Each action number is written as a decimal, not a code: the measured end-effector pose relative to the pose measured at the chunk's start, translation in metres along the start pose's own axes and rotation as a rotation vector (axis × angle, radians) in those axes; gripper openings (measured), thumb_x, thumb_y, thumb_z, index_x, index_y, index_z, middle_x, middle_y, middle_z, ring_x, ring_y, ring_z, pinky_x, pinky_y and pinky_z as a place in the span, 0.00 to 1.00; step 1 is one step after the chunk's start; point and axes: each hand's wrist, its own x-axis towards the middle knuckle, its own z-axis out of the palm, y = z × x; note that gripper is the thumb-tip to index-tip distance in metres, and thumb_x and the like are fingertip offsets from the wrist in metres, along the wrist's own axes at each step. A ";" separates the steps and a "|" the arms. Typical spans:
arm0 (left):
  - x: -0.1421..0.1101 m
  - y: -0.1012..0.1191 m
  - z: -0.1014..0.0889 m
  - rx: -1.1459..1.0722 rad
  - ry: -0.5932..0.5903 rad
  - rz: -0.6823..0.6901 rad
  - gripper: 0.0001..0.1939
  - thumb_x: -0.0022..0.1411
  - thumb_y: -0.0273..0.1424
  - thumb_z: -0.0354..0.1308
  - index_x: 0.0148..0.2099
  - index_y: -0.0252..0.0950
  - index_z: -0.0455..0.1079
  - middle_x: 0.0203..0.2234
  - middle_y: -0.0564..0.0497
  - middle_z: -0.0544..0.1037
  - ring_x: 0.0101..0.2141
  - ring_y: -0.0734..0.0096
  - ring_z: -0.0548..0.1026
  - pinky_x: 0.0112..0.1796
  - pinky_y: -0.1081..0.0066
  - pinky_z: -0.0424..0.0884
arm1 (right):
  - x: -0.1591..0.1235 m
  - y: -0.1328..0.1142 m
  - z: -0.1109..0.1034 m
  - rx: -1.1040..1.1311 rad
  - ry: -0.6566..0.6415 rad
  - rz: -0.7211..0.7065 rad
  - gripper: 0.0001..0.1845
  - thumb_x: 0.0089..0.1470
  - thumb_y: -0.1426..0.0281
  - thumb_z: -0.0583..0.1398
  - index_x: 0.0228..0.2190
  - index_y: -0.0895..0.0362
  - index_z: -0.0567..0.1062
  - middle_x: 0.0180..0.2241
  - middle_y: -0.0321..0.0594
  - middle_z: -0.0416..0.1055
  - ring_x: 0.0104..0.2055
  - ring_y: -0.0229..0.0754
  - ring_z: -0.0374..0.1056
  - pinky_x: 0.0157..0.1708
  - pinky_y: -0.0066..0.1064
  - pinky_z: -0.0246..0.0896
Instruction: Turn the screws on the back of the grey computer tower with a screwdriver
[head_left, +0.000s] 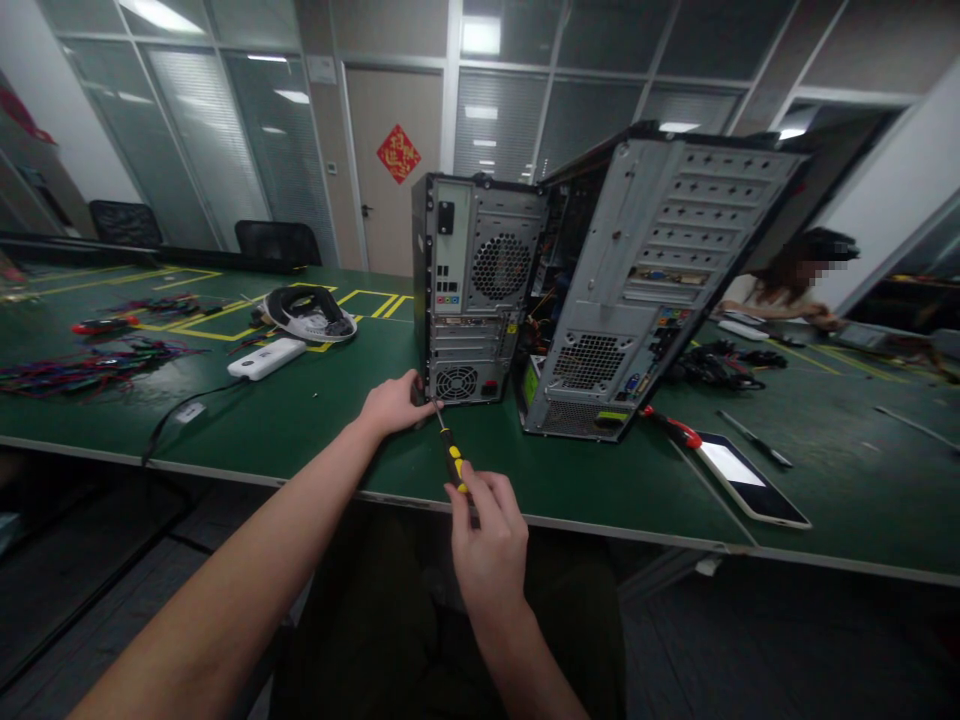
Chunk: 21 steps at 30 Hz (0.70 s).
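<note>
A black and yellow screwdriver [453, 455] is pinched by its handle in my right hand [491, 535], which is closed around it. Its thin shaft points up and away, with the tip at the lower left corner of the smaller computer tower [469, 345]. At that same corner my left hand [394, 405] is closed on the case edge, thumb close to the screwdriver tip, some fingers hidden along the side. The tower stands upright with its rear panel facing me. Touching or nearly touching it on the right is a larger open computer tower [592, 300], side panel off.
On the green table [360, 365], a white power strip [266, 358], a white and black ring-shaped device [311, 312] and coloured wires [97, 368] lie left. To the right are red-handled pliers [675, 428], a phone [750, 480], another screwdriver [754, 438] and black cables [724, 368]. A person [787, 285] sits beyond.
</note>
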 end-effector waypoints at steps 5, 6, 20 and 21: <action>0.000 0.000 0.000 -0.010 -0.006 0.003 0.33 0.56 0.63 0.56 0.48 0.42 0.68 0.37 0.46 0.82 0.39 0.51 0.81 0.38 0.62 0.73 | 0.000 0.003 -0.002 -0.019 -0.042 -0.026 0.17 0.66 0.79 0.57 0.50 0.56 0.81 0.43 0.45 0.74 0.43 0.42 0.74 0.44 0.32 0.73; 0.000 0.000 0.000 -0.007 -0.007 0.002 0.33 0.56 0.63 0.56 0.49 0.42 0.68 0.37 0.46 0.82 0.40 0.51 0.81 0.38 0.62 0.73 | 0.001 0.004 -0.002 -0.032 -0.046 -0.035 0.18 0.66 0.79 0.56 0.49 0.55 0.81 0.43 0.45 0.74 0.44 0.42 0.74 0.45 0.33 0.73; -0.001 0.001 -0.001 -0.001 -0.006 0.005 0.32 0.56 0.63 0.56 0.48 0.41 0.68 0.36 0.46 0.82 0.38 0.52 0.81 0.37 0.63 0.73 | 0.004 0.004 -0.003 -0.026 -0.023 -0.008 0.15 0.66 0.76 0.58 0.50 0.56 0.80 0.43 0.46 0.74 0.43 0.42 0.75 0.44 0.31 0.73; -0.001 0.001 -0.001 -0.003 -0.005 0.006 0.32 0.56 0.63 0.56 0.48 0.41 0.68 0.36 0.46 0.82 0.39 0.52 0.81 0.37 0.63 0.73 | 0.004 0.004 -0.003 -0.033 -0.025 -0.017 0.16 0.65 0.78 0.57 0.49 0.55 0.81 0.44 0.46 0.74 0.44 0.42 0.75 0.45 0.32 0.73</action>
